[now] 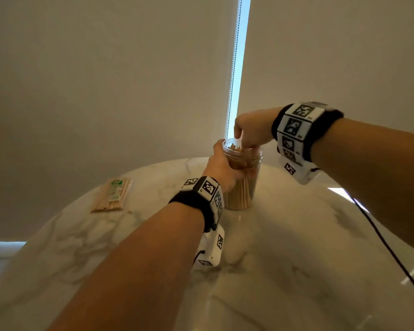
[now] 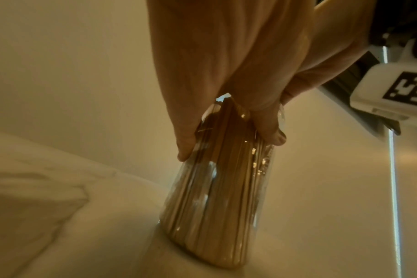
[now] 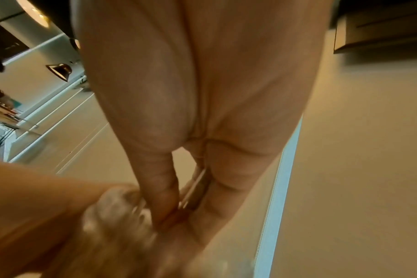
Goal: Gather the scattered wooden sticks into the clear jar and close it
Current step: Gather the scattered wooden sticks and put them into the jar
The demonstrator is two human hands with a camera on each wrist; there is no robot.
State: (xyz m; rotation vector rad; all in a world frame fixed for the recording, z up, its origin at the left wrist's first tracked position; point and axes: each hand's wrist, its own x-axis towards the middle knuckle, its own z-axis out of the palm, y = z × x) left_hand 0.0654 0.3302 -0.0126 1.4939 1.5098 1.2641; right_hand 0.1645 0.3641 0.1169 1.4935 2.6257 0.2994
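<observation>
Gripping jar, left hand, right hand fingertips inside

Lidless clear jar upright, packed with wooden sticks

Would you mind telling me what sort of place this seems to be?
Probably a home dining or kitchen area: a round marble-look table beside a roller blind with a bead chain, and pale cabinet fronts behind.
</observation>
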